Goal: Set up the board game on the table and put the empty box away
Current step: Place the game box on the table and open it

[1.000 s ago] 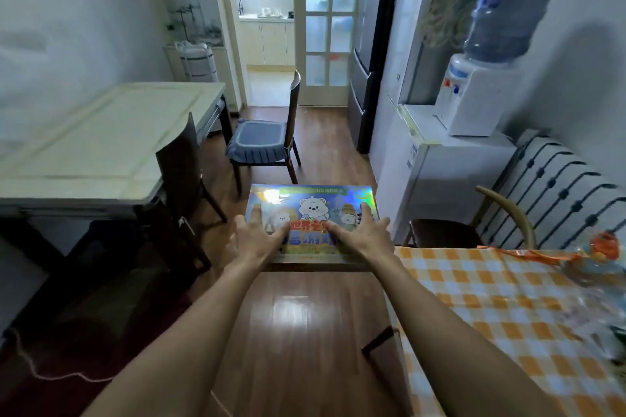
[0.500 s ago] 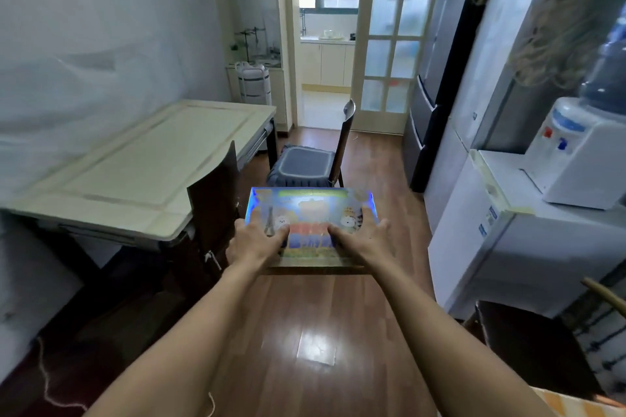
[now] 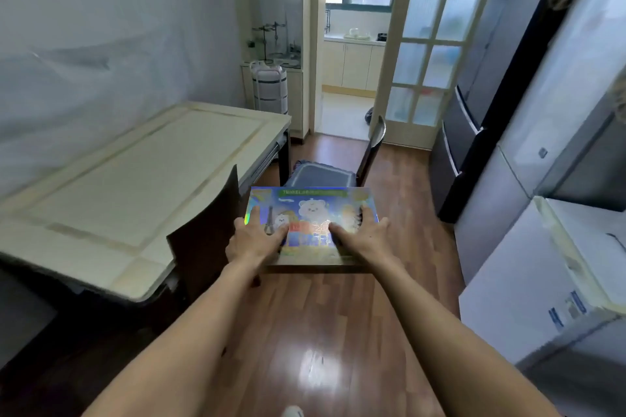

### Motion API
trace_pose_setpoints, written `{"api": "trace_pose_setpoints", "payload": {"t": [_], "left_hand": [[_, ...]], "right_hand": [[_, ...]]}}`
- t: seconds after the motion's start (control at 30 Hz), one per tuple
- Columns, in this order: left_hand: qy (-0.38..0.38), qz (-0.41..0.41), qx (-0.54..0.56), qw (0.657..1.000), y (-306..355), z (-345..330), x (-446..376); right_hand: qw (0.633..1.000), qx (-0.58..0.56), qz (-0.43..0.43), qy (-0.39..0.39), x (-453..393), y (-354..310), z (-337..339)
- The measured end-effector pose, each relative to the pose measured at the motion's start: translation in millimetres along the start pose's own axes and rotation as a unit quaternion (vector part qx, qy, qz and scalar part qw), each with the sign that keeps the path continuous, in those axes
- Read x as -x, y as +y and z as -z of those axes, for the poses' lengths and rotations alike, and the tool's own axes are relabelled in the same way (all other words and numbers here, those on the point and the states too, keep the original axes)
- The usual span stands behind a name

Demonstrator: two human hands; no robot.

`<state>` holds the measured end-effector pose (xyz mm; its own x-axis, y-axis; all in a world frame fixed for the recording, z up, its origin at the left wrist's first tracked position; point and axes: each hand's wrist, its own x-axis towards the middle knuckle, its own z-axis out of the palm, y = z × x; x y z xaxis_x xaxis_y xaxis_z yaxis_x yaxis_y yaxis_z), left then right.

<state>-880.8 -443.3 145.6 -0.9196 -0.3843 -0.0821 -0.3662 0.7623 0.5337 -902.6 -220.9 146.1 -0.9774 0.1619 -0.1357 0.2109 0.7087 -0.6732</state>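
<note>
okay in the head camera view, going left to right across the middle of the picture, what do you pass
Cream table → dark chair back → left hand → board game box → right hand → dark fridge → white cabinet.

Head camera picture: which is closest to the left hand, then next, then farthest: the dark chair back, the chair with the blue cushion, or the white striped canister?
From the left hand, which grips the game box:
1. Dark chair back, right beside it, to its left.
2. Chair with the blue cushion, beyond the box, straight ahead.
3. White striped canister, far off by the doorway.
</note>
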Motion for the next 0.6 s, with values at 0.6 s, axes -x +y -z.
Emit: {"api": "trace_pose_setpoints", "payload": {"t": [0.6], "left_hand": [[0.015, 0.060, 0.044, 0.997, 70.1, -23.2, -436.0]], "right_hand": [[0.996, 0.014, 0.039, -0.075, -429.8, -170.2, -82.2]]}}
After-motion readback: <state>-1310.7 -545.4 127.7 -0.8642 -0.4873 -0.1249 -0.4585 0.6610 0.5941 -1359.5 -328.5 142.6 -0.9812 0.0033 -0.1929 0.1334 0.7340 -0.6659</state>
